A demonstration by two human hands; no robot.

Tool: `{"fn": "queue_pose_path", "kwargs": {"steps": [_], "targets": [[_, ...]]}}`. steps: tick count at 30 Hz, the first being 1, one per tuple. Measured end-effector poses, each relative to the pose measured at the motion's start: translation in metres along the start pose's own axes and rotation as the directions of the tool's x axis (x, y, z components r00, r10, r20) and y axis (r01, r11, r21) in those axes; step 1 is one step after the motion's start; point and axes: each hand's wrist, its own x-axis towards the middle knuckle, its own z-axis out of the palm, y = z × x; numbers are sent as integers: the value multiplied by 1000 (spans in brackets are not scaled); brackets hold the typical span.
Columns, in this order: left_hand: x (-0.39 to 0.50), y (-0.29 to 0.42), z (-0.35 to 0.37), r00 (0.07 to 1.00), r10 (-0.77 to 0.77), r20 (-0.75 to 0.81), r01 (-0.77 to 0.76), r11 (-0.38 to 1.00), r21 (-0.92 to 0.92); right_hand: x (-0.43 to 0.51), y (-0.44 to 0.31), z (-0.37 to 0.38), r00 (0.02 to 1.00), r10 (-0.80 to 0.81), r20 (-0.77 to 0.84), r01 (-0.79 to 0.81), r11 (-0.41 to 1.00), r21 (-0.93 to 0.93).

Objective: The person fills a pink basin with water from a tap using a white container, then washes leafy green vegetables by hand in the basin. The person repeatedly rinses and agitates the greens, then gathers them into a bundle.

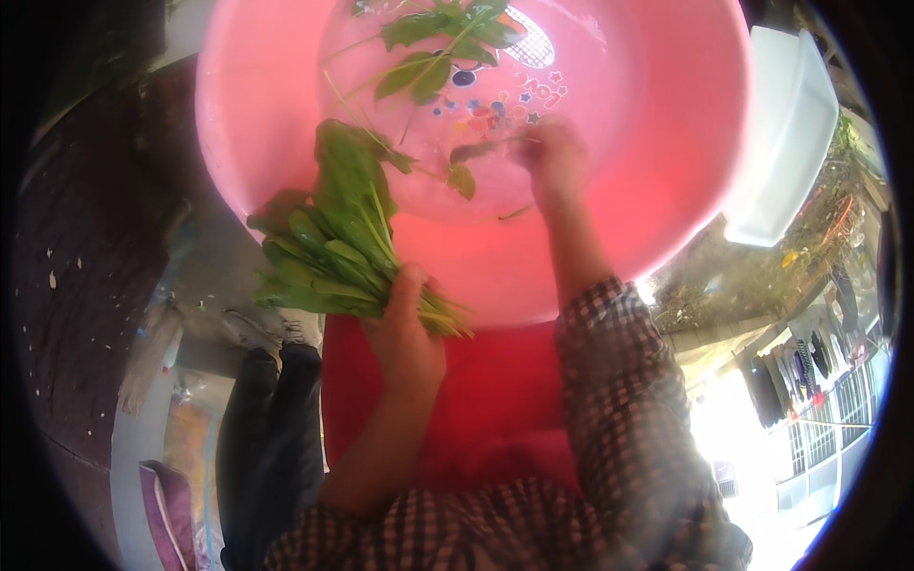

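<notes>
My left hand [410, 335] grips a bunch of leafy greens [343, 250] by the stems, at the near left rim of a large pink plastic basin [471, 278]. The leaves point up and to the left. Over the basin, my right hand [557, 153] has its fingers closed around a thin stem with a dark leaf [473, 151]; blur hides the fingertips. Loose leafy stems [428, 68] lie in the basin's far part, over its printed bottom. A small yellowish leaf [461, 181] is just left of my right hand.
A red cloth or apron [493, 400] covers the lap below the basin. Right of the basin stands a translucent white plastic tub [778, 143]. Another person's dark-trousered legs [268, 428] are at the left. Clothes hang [792, 371] at the far right.
</notes>
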Motion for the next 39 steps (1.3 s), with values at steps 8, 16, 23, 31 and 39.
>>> {"fn": "queue_pose_path", "kwargs": {"steps": [8,16,23,31,39], "targets": [[-1,-4,3,1000,7,-4,-6,997,71,23,42,-49,995,38,-89,-78,865,-496],[-1,-2,-1,997,0,75,-7,996,92,25,75,-33,875,-363,321,226,-280,-933],[4,-4,4,998,22,59,-21,1000,-12,20,66,-18,905,2,426,404,316,-859],[14,-16,-5,990,-70,120,60,995,81,-107,8,4,853,199,482,-52,952,-301],[6,6,0,994,-76,75,71,995,71,-46,-12,29,742,426,518,-149,858,-491]]}}
